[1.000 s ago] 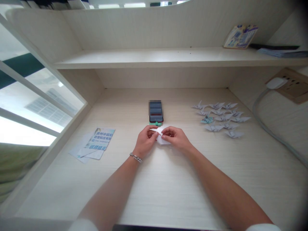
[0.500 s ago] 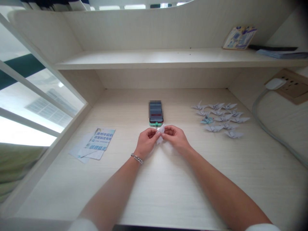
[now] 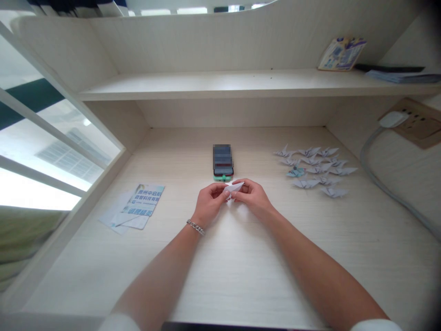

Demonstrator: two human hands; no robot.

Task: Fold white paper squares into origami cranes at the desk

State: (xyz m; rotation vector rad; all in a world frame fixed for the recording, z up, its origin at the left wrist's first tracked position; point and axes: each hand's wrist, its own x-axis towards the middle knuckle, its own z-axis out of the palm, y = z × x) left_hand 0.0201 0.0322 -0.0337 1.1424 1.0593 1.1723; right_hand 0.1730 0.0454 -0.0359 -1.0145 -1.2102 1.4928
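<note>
The desk (image 3: 213, 266) is the working base; each clock direction below is taken from the paper at the dial centre, with 12 o'clock pointing away from the person. A group of paper cranes (image 3: 308, 170) lies on the desk between 2 and 3 o'clock.

The left hand (image 3: 211, 200) works from 8 o'clock and the right hand (image 3: 254, 196) from 4 o'clock. Both hands are pinched on the same piece, thumbs nearly meeting. The step in hand appears to be folding or creasing. For a clean result, the left pinch should anchor the layers while the right thumb applies even pressure along the edge; edges should be matched before pressing.

The phone (image 3: 223, 160) lies just beyond, at 12 o'clock.

The folded white paper (image 3: 234, 187) sits between the fingertips of both hands. Its narrow point is directed toward 2 o'clock. Because the fingers cover much of it, the crease layout cannot be determined.
</note>
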